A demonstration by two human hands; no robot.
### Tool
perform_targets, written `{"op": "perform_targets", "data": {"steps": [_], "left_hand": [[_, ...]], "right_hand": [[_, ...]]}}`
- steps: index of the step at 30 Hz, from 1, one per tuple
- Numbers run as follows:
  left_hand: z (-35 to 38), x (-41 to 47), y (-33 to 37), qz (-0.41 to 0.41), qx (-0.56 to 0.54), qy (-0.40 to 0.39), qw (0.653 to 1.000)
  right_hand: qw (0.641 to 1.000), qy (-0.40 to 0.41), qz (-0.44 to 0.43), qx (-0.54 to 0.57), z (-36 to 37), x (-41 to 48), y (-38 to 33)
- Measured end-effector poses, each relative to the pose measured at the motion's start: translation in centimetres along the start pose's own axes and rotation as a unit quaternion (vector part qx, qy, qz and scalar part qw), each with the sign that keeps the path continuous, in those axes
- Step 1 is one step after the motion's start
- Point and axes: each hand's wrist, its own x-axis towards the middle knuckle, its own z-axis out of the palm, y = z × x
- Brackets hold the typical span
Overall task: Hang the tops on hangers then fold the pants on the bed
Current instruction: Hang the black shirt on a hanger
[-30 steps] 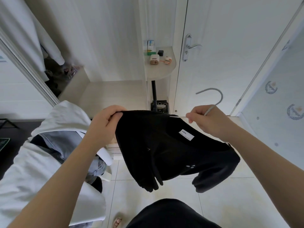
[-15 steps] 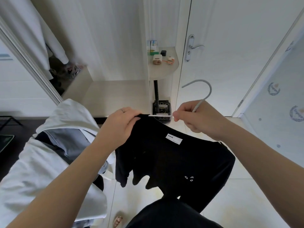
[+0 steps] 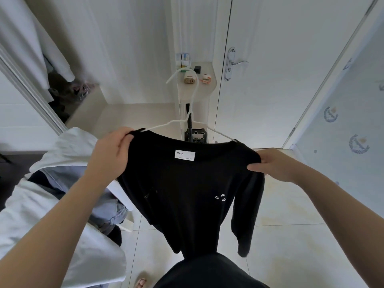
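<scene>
A black long-sleeved top [image 3: 187,183] with a white neck label hangs spread in front of me on a white wire hanger [image 3: 190,113], whose arms run inside the neckline and whose hook points up. My left hand [image 3: 110,152] grips the top's left shoulder. My right hand [image 3: 276,165] pinches the right shoulder. The sleeves and hem dangle down towards the tiled floor.
A pile of white and light-blue garments [image 3: 52,196] lies to my left. Ahead stands a small corner shelf [image 3: 199,86] with small items, beside a white door [image 3: 280,69]. An open wardrobe [image 3: 31,59] with a hanging white garment is at the far left.
The hanger has gone into the neckline and now stands upright. My hands have moved apart from the collar to the two shoulders, and the top now hangs spread out.
</scene>
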Motion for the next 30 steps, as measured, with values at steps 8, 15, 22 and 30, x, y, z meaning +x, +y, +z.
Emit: {"op": "perform_targets", "data": {"steps": [8,15,22,30], "left_hand": [[0.0,-0.2,-1.4,0.017,0.022,-0.033,0.999],[-0.7,0.0,-1.8,0.007,0.023,-0.027,0.999],[-1.4,0.8,-2.0,0.037,0.063,-0.038,0.997],[-0.4,-0.1,-1.6,-0.033,-0.032,0.057,0.997]], "right_hand": [[0.982,0.182,0.015,0.047,-0.3,0.6,0.6],[0.972,0.219,-0.017,0.086,-1.5,0.5,-1.5],[0.951,0.278,-0.091,0.101,-1.6,0.7,-4.0],[0.960,0.224,-0.163,0.041,-1.2,-0.6,-4.5]]}}
